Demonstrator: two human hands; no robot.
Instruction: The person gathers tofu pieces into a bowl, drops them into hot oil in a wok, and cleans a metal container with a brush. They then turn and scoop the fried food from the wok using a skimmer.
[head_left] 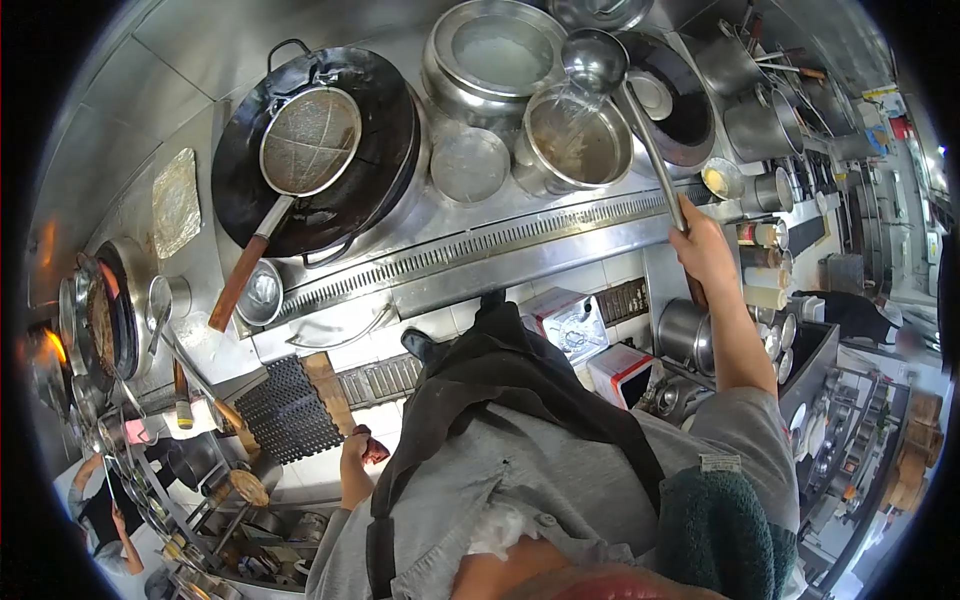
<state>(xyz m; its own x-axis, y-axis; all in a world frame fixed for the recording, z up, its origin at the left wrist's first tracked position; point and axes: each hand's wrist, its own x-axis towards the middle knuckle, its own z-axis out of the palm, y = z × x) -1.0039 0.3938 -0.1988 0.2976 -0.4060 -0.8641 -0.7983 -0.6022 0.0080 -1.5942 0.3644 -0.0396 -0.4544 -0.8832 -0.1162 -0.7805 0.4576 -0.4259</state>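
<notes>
My right hand [700, 240] is wrapped round the handle of a long metal ladle [595, 62]. The ladle's bowl is tipped over a steel pot [577, 140], and clear liquid runs from it into the pot. Down at my side, my left hand [357, 441] is closed on a dark red cloth [376, 450]. A large black wok [330, 215] holds a mesh strainer [311, 140] with a wooden handle. Behind the steel pot stands a wide pot of cloudy liquid [500, 52].
A second dark wok [690, 125] sits right of the pots. Foil [177, 205] lies on the left counter. Metal pots [688, 335] are stacked below my right arm. Other people [858, 318] are at the far right and lower left.
</notes>
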